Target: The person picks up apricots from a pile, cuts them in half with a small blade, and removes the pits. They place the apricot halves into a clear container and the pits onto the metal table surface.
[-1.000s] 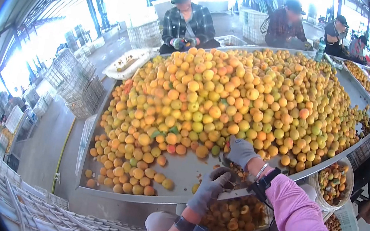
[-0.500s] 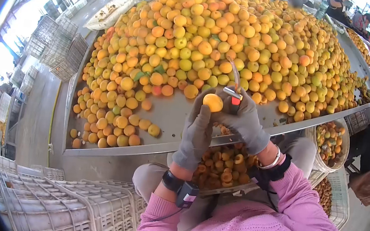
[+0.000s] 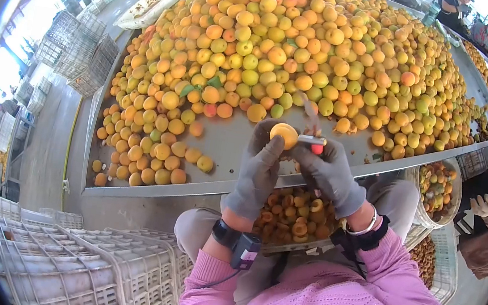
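Observation:
In grey gloves, both my hands meet above the near edge of the metal table. My left hand is closed around an orange apricot, thumb in front and fingers behind. The closed fingers of my right hand hold a small knife with a silver shaft and a red part. Its silver end is against or very near the apricot's right side; a blurred strip shows above it. Below my hands, a container of halved apricots sits at my lap.
A large heap of whole apricots covers much of the metal table. White plastic crates stand at left. At right are a bucket of apricots and a co-worker's gloved hand.
The apricot has turned in my left hand. My right hand has shifted slightly down and right, and the knife's silver shaft is now nearly level. The co-worker's gloved hand has come into view.

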Demonstrator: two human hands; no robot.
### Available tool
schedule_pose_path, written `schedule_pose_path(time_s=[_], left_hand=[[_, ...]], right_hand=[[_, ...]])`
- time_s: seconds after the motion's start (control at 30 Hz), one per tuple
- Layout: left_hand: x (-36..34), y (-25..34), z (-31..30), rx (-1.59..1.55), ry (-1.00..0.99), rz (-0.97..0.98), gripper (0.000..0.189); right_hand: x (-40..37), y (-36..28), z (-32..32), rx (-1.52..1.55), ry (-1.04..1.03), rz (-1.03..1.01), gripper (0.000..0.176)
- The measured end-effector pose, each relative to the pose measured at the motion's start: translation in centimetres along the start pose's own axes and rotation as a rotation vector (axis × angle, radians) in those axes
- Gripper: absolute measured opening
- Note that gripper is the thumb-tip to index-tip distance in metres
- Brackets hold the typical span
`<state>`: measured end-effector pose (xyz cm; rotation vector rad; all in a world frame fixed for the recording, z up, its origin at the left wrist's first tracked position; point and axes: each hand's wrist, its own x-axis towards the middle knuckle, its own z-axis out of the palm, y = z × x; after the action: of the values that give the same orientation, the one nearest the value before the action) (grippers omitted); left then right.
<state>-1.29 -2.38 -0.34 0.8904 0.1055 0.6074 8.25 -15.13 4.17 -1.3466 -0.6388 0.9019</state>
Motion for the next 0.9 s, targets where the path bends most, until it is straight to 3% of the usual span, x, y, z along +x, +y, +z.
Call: schedule_pose_path(time_s=[0.07,0.13,0.2,0.33,0.43,0.5,0.63,0.77,0.9], left_hand=[[0.3,-0.3,-0.8,0.181,0.016,-0.070,0.033],[0.3,-0.2,-0.8,0.209,0.002,-0.124,0.034],[0.2,-0.1,-0.5,0.238,-0.007,-0.176,0.036],[-0.2,-1.5,0.2,-0.070,-0.014,-0.182,0.042],[0.1,-1.7,0.1,-0.209,-0.016,-0.129,0.045],[0.2,-1.1,0.4,-0.277,-0.015,-0.090,0.047],[0.1,0.1,0.9,-0.250,-0.010,-0.127,0.047],[-0.2,-0.2,1.0,-0.127,-0.098,-0.110,0.049],[-0.4,0.2,1.5,-0.021,-0.030,-0.077,0.051]], right_hand=[[-0.1,-1.3,-0.8,0.135,-0.061,0.058,0.024],[0.7,-1.0,-0.6,0.031,0.016,-0.070,0.027],[1.0,-1.4,-1.4,0.119,-0.105,-0.039,0.032],[0.8,0.2,-1.7,0.334,-0.155,-0.102,0.037],[0.3,0.0,-1.3,0.326,0.002,-0.158,0.039],[-0.7,-1.2,-2.1,0.159,-0.152,-0.107,0.040],[-1.0,-1.2,-2.0,0.007,-0.168,-0.047,0.043],[-0.7,-0.1,-1.2,-0.118,-0.094,-0.122,0.044],[-1.0,-0.1,-0.7,-0.204,-0.088,-0.190,0.044]])
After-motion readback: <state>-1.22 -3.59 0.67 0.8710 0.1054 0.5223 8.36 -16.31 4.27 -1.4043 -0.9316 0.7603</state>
